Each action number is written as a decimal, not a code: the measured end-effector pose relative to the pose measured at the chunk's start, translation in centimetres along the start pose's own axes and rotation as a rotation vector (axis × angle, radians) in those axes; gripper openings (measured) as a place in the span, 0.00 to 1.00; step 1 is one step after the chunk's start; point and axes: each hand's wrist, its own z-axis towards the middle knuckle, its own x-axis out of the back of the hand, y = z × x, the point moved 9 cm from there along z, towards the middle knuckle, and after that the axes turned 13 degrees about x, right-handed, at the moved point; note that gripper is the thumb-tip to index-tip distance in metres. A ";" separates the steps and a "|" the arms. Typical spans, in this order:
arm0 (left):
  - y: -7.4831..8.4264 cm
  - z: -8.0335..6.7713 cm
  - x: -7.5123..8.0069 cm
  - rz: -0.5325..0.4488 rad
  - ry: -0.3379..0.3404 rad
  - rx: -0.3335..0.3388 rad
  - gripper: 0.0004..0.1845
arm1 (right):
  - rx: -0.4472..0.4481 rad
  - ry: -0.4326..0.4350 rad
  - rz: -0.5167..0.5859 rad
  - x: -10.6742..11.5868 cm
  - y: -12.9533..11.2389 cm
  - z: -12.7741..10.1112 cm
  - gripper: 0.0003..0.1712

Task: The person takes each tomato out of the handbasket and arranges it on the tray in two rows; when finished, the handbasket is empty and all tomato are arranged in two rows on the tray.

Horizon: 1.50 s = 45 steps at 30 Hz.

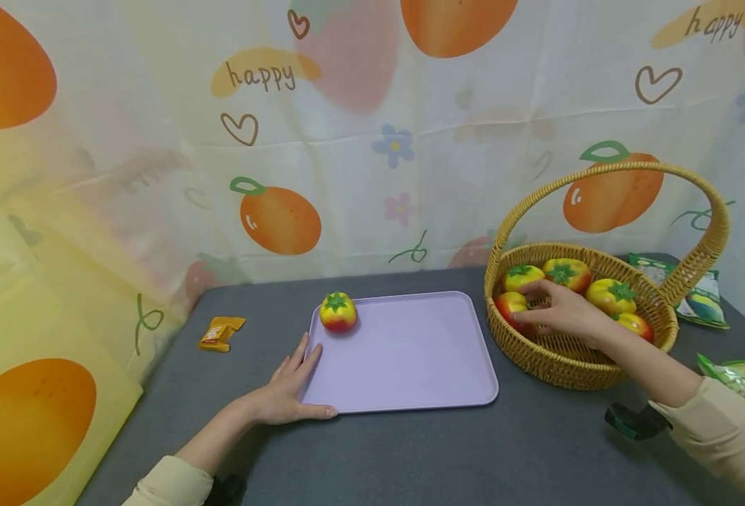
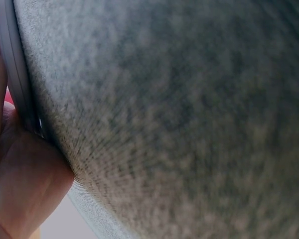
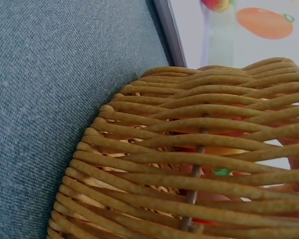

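Backdrop: pale cloth point(image 1: 347, 161) printed with oranges, hearts and "happy", hanging beyond both hands.
Table: dark grey tabletop point(image 1: 410, 457), under the left hand's work and the right's.
Right hand point(image 1: 559, 309): reaches over the rim into the wicker basket point(image 1: 549, 369), fingers bent, thumb against the near-left fruit point(image 1: 507, 306); we cannot tell whether it pinches it.
Near-left fruit: inside the basket, just left of the right fingertips, red and yellow; roundish, so we read no clear long axis, and which way its leafy top points we cannot tell.
Other fruits point(image 1: 609, 296): four more around the right hand, beyond it and to its right; green tops face up on those beyond.
Left hand point(image 1: 284, 397): fingers straight and spread along the lilac tray's left edge, thumb at its near corner.
Lilac tray point(image 1: 410, 351): right of the left hand, long axis running across toward the basket.
Tray fruit point(image 1: 338, 313): just beyond the left fingertips, in the far-left corner, green top up, red side toward us.
Wrapper point(image 1: 221, 334): orange, left of the left hand.
Right-wrist view: we see bits of red and green through the basket's outer weave, hidden from the head camera.
Left-wrist view: tray rim edge-on, against the hand.
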 end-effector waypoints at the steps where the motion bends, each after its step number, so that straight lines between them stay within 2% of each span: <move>1: 0.0 0.0 0.0 -0.002 -0.001 0.001 0.60 | -0.002 0.001 -0.004 0.0 0.0 0.0 0.47; 8: -0.1 -0.1 -0.2 -0.011 -0.013 0.015 0.59 | 0.000 0.009 -0.044 0.0 -0.1 -0.1 0.48; 27: -0.5 0.0 -0.2 -0.021 -0.021 0.035 0.59 | 0.008 0.036 0.071 1.4 -1.5 -1.3 0.47; 30: -0.5 0.0 -0.2 -0.011 -0.017 0.029 0.59 | 0.026 0.044 0.102 1.6 -2.2 -1.7 0.45; 37: -0.2 0.0 -0.1 -0.013 -0.007 0.022 0.60 | 0.084 0.067 0.098 1.8 -4.7 -2.4 0.40; 45: -0.1 -0.2 0.2 -0.014 -0.002 0.026 0.60 | 0.102 0.039 0.089 -0.3 -7.0 -1.8 0.35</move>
